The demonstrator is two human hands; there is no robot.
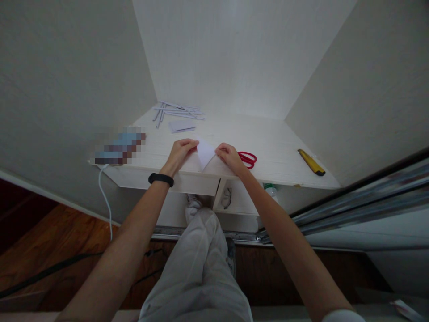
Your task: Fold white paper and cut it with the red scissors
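Paper (205,154) over desk (271,143), near front edge, contact unclear | left hand (183,151): fingertips pinched on far-left corner | likely light, thin, easily creased; take by corners | tip points toward wearer, long axis roughly far-to-near | right hand (229,156): pinched on right corner | scissors (250,154) beside right wrist

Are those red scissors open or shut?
Cannot tell: only the red handles of the scissors show, and the right hand and wrist hide the blades.
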